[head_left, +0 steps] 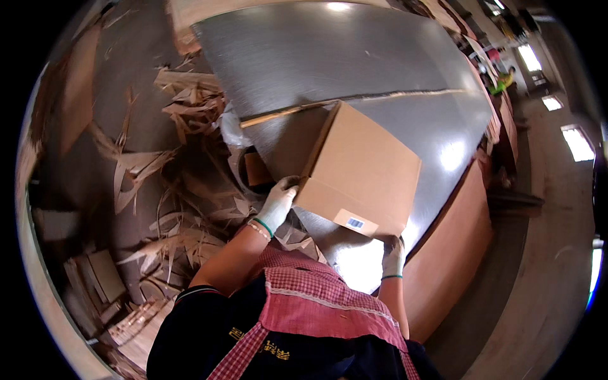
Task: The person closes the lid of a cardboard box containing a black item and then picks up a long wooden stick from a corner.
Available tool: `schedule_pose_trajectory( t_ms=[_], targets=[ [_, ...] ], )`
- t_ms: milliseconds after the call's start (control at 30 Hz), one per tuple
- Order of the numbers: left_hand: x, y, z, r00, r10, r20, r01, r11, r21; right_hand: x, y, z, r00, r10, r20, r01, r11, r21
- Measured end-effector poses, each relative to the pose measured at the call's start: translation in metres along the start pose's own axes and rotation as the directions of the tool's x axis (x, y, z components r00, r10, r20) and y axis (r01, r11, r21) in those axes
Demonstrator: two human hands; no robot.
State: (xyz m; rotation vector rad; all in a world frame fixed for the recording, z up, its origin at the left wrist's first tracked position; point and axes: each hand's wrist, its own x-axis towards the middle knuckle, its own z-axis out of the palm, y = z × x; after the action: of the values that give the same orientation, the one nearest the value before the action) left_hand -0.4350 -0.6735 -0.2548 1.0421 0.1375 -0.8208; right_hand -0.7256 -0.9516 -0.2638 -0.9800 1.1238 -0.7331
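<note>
A closed brown cardboard box (366, 160) is tilted over a shiny metal-topped table. A white label with a dark barcode is stuck on its near side. My left hand (279, 201), in a white glove with a green cuff, grips the box's near left corner. At the near right corner my right hand (394, 255), gloved the same way, holds the box too; its fingers are partly hidden beneath the edge. Beyond the box, a long thin wooden stick (285, 114) lies across the metal tabletop (329, 50).
Torn strips of wood veneer (193, 98) litter the floor on the left. A clear plastic bag (233, 128) hangs by the table's left edge. Along the right side stands a stack of reddish veneer sheets (453, 244). Far off at upper right, a person in yellow-green (505, 82) is visible.
</note>
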Motion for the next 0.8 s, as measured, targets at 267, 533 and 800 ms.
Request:
schedule_pose_trajectory(
  t_ms=[267,533,800],
  targets=[
    [0.006,0.002,-0.015,0.859,0.404,0.314,-0.498,0.520,0.693,-0.017,0.000,0.015,1.000,0.002,0.010,-0.002,1.000,0.004],
    [0.030,0.025,-0.007,0.805,0.332,0.492,-0.593,0.442,0.673,-0.004,0.010,0.003,0.999,-0.028,0.031,0.029,0.999,-0.032],
    [0.044,0.034,-0.003,0.828,0.010,0.561,-0.425,0.663,0.616,-0.011,0.038,0.027,0.973,-0.215,-0.082,0.218,0.976,0.028]
  ],
)
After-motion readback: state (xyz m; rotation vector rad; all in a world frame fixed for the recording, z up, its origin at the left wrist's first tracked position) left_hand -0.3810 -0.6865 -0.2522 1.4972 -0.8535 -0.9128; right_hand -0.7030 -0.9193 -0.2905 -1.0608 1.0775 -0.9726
